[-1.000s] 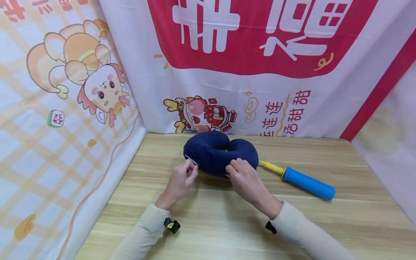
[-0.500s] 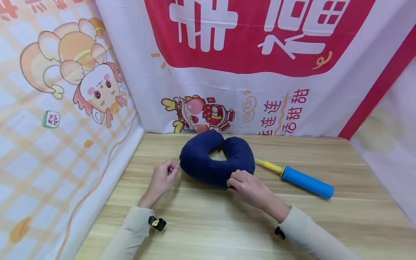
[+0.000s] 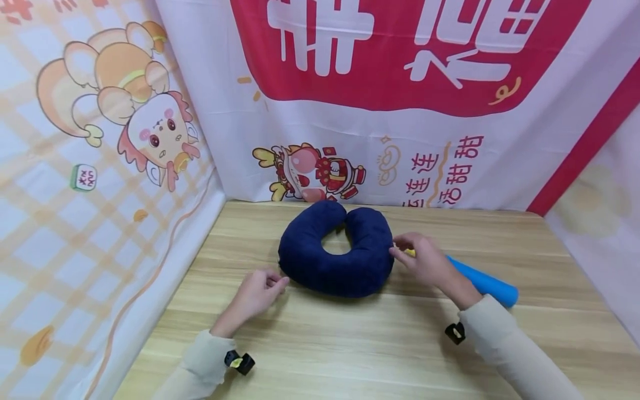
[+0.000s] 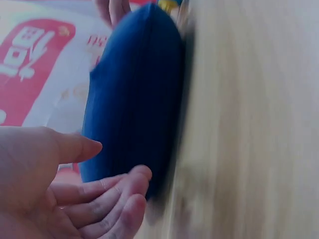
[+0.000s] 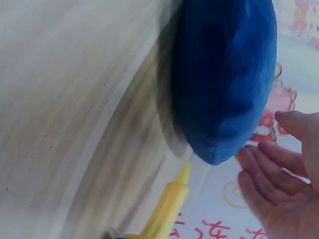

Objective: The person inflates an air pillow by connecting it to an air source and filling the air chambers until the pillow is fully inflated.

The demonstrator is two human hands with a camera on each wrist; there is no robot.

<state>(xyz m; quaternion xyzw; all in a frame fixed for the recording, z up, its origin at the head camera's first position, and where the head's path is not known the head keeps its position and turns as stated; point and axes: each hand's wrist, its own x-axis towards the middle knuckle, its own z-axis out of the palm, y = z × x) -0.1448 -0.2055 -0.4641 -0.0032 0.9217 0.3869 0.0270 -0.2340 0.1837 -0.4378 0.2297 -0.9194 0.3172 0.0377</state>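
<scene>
A navy U-shaped neck pillow [image 3: 340, 272] lies on the wooden table with its opening toward the back wall. My left hand [image 3: 257, 294] is beside its left front edge, thumb and fingers apart; in the left wrist view the fingers [image 4: 112, 199] are relaxed, with nothing between them. At the pillow's right side is my right hand [image 3: 425, 261], fingertips at or close to the fabric. The right wrist view shows that hand's thumb and fingers [image 5: 271, 169] spread, holding nothing. Behind the right hand lies a hand pump with a blue barrel [image 3: 490, 283] and yellow nozzle [image 5: 167, 209], partly covered.
The wooden table [image 3: 340, 355] meets a printed cloth wall [image 3: 215, 111] at the back. Another patterned cloth [image 3: 100, 222] hangs along the left side, and a pale cloth [image 3: 600, 194] along the right.
The pillow has settled flat and its zipper side has turned from view. My left hand has let go of the zipper end. My right hand has moved from the front edge to the right side.
</scene>
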